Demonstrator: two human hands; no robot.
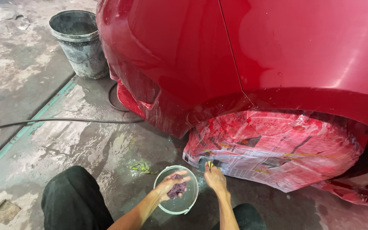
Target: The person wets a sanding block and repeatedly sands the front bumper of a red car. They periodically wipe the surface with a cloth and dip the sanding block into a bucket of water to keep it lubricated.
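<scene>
I crouch beside a red car (pixel 243 55). My left hand (pixel 170 185) is closed around a wet purple rag (pixel 177 188) inside a small clear bowl of water (pixel 188 203) on the floor. My right hand (pixel 215 178) rests just right of the bowl, pinching a small yellowish piece (pixel 210 165) near the lower edge of the paint-spattered newspaper (pixel 273 149) that masks the wheel.
A dirty grey bucket (pixel 79 42) stands at the back left by the bumper. A black hose (pixel 56 120) runs across the wet concrete floor (pixel 86 145). My knees (pixel 73 198) are at the bottom. A scrap of green debris (pixel 141 167) lies left of the bowl.
</scene>
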